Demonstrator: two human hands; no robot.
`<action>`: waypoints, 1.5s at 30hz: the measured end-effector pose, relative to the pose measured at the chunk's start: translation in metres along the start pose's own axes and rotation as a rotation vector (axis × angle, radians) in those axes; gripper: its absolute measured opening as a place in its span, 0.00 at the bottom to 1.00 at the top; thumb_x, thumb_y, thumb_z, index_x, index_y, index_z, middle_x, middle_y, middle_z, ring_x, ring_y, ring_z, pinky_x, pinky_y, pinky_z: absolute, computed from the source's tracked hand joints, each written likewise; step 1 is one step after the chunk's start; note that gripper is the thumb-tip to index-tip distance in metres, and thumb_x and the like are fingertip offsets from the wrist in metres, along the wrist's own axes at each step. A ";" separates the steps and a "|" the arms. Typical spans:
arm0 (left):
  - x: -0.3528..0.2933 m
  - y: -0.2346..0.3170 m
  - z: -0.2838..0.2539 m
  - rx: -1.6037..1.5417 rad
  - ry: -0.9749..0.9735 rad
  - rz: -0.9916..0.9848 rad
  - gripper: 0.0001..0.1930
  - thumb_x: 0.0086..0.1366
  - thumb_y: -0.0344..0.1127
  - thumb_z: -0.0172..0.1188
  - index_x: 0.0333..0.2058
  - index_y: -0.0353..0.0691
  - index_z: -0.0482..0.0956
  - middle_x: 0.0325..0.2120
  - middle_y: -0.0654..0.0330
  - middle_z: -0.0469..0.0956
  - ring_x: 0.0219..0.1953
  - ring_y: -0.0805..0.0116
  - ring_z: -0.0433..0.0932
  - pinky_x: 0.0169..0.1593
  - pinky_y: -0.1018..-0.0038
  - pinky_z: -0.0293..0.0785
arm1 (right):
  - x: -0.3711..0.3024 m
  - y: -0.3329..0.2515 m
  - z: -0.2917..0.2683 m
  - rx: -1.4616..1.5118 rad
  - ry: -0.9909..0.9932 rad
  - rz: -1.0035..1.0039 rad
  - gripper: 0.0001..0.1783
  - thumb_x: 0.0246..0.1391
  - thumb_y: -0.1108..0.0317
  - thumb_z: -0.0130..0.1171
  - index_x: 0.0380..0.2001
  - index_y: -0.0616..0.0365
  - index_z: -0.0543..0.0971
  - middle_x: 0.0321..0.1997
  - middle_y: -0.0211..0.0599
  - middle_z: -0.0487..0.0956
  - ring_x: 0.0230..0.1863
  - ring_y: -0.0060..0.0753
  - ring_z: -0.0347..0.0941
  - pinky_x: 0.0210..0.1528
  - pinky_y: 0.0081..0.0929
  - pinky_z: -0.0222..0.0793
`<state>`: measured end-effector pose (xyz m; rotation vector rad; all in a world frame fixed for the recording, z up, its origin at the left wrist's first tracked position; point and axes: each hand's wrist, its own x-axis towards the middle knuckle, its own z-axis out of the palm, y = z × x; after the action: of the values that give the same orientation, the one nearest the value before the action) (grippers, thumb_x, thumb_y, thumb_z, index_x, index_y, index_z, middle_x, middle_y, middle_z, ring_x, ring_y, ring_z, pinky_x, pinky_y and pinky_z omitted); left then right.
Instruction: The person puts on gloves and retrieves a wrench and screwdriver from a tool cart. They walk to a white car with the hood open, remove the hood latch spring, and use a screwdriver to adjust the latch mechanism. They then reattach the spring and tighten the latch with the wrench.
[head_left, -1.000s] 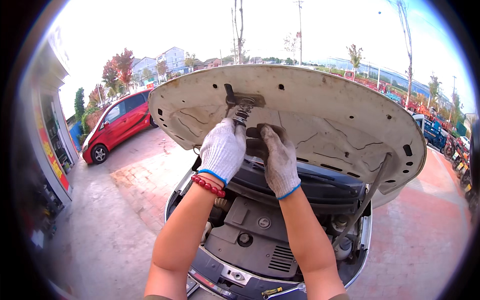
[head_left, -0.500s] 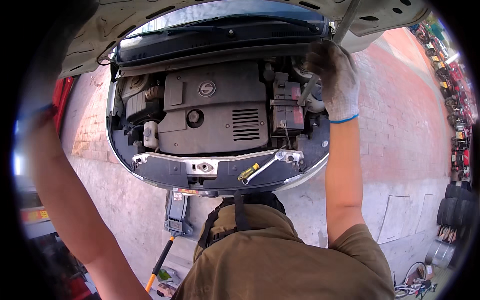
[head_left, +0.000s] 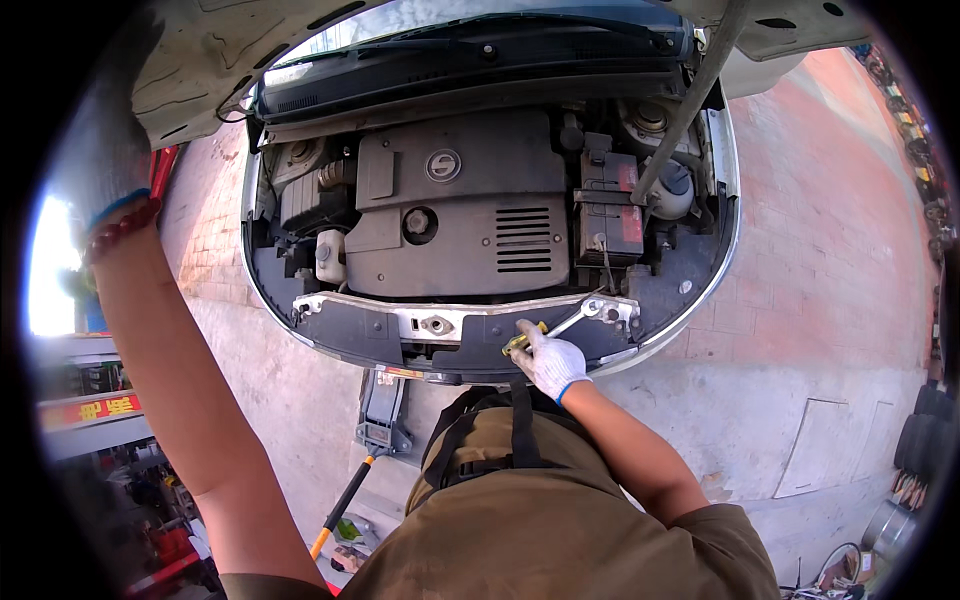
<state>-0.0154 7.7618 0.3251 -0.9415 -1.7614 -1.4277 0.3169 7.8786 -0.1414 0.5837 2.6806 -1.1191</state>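
My right hand [head_left: 556, 364], in a white knit glove with a blue cuff, is at the front edge of the engine bay. Its fingers close round a yellow-handled screwdriver [head_left: 520, 345]. A silver wrench [head_left: 572, 319] lies on the front panel [head_left: 480, 335] beside that hand, its near end hidden by the glove. High at the left, my gloved left hand [head_left: 108, 155] is raised against the underside of the open hood [head_left: 205, 65]; its fingers are dark and blurred. A grey prop rod [head_left: 690, 105] slants from beside the battery [head_left: 610, 205] up to the hood.
A dark plastic engine cover [head_left: 455, 225] fills the middle of the bay. Under the bumper stands a floor jack [head_left: 382, 415] with an orange-and-black handle [head_left: 345, 500]. Shelves with parts [head_left: 95, 410] are at the left, and tyres [head_left: 925, 425] at the far right.
My right hand has let go of the prop rod and come down to the screwdriver on the front panel. The rod still stands. My left hand stays raised at the hood.
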 end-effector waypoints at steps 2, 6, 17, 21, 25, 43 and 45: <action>0.001 -0.026 0.032 -0.152 0.050 -0.064 0.28 0.67 0.29 0.67 0.62 0.25 0.70 0.49 0.38 0.83 0.43 0.55 0.88 0.51 0.67 0.87 | 0.021 -0.009 0.017 -0.077 0.007 0.097 0.25 0.61 0.45 0.62 0.54 0.48 0.77 0.30 0.45 0.86 0.34 0.56 0.84 0.37 0.52 0.78; 0.009 0.010 0.054 -0.305 0.139 -0.094 0.34 0.67 0.33 0.69 0.67 0.26 0.65 0.50 0.42 0.81 0.44 0.56 0.87 0.51 0.66 0.86 | 0.027 -0.020 0.027 -0.135 0.046 0.186 0.26 0.59 0.38 0.62 0.40 0.50 0.81 0.31 0.42 0.87 0.36 0.53 0.86 0.39 0.51 0.80; 0.014 -0.030 0.042 -1.007 -0.165 -0.112 0.27 0.73 0.21 0.57 0.69 0.35 0.67 0.49 0.51 0.80 0.43 0.67 0.83 0.48 0.67 0.87 | -0.010 -0.121 0.002 0.067 0.928 0.170 0.10 0.56 0.68 0.63 0.41 0.55 0.84 0.36 0.47 0.83 0.37 0.49 0.83 0.40 0.43 0.79; 0.021 -0.045 0.052 -1.039 -0.234 -0.013 0.25 0.66 0.23 0.68 0.62 0.39 0.78 0.47 0.56 0.82 0.42 0.73 0.82 0.50 0.73 0.83 | -0.037 -0.238 -0.075 0.365 1.248 -0.111 0.11 0.58 0.78 0.60 0.44 0.61 0.81 0.42 0.48 0.82 0.40 0.42 0.79 0.42 0.37 0.78; 0.027 -0.051 0.038 -0.827 -0.248 0.081 0.27 0.66 0.18 0.66 0.64 0.38 0.75 0.53 0.57 0.81 0.46 0.73 0.82 0.51 0.73 0.84 | -0.045 -0.331 -0.129 0.225 1.307 -0.458 0.10 0.62 0.76 0.57 0.46 0.60 0.79 0.48 0.52 0.78 0.31 0.28 0.77 0.34 0.25 0.76; 0.043 -0.056 0.047 -0.169 0.021 0.514 0.32 0.53 0.27 0.76 0.59 0.44 0.79 0.34 0.56 0.86 0.28 0.63 0.84 0.32 0.71 0.82 | -0.041 -0.396 -0.168 0.413 1.309 -0.400 0.13 0.51 0.85 0.61 0.41 0.64 0.83 0.39 0.45 0.84 0.39 0.39 0.82 0.44 0.31 0.78; 0.041 -0.057 0.048 -0.209 0.039 0.502 0.33 0.52 0.27 0.77 0.59 0.44 0.79 0.36 0.55 0.87 0.28 0.64 0.86 0.33 0.71 0.82 | -0.042 -0.394 -0.169 0.381 1.292 -0.394 0.13 0.51 0.84 0.61 0.40 0.64 0.83 0.39 0.45 0.84 0.40 0.39 0.82 0.44 0.31 0.78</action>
<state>-0.0882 7.8064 0.3235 -1.3433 -1.2395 -1.2955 0.1870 7.7344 0.2435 1.1965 3.7667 -1.8278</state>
